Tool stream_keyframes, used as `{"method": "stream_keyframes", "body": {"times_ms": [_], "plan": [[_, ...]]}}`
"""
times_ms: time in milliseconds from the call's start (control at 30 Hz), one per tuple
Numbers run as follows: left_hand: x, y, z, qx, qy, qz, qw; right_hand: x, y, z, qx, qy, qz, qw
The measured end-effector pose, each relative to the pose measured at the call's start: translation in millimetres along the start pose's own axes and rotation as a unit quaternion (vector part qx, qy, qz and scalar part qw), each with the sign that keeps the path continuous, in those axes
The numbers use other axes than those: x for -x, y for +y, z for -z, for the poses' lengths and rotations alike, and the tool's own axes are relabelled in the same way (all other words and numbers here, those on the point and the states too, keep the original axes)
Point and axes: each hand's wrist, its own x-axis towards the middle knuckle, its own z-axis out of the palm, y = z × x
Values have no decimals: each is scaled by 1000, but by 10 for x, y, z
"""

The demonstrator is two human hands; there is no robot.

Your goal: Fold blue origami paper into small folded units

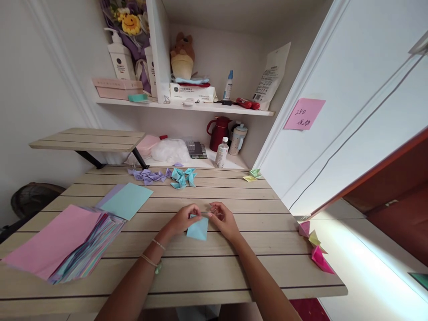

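A small light-blue folded paper (198, 229) lies on the wooden slatted table (207, 267) in front of me. My left hand (182, 219) pinches its upper left edge with curled fingers. My right hand (222, 218) is curled at its upper right corner, fingertips pressed together at the paper's top. Both wrists rest low over the table. Thin bracelets circle my left wrist.
A fanned stack of coloured paper sheets (67, 245), pink on top, lies at the left, with a light-blue sheet (127, 200) behind it. Folded purple pieces (149, 176) and blue pieces (183, 177) sit at the back. Pink and yellow folded pieces (316, 249) lie at the right edge. A bottle (221, 153) stands behind.
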Motion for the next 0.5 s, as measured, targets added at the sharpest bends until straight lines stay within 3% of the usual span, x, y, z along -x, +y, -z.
{"method": "stream_keyframes", "body": {"times_ms": [100,167,267,367,500], "plan": [[-42,-8,-47,81,126,10,989,19,-16,-62,-51,-35,8,998],[-59,-11,-76,112,154,12,982,22,5,-105,-40,-37,-5,998],[-57,-10,-64,72,132,-21,988,12,41,-102,28,-6,-12,1000],[-36,-14,14,-73,109,-86,988,5,24,-3,117,32,88,989],[-3,-54,112,-165,71,-112,977,24,-42,129,233,-47,204,950]]}}
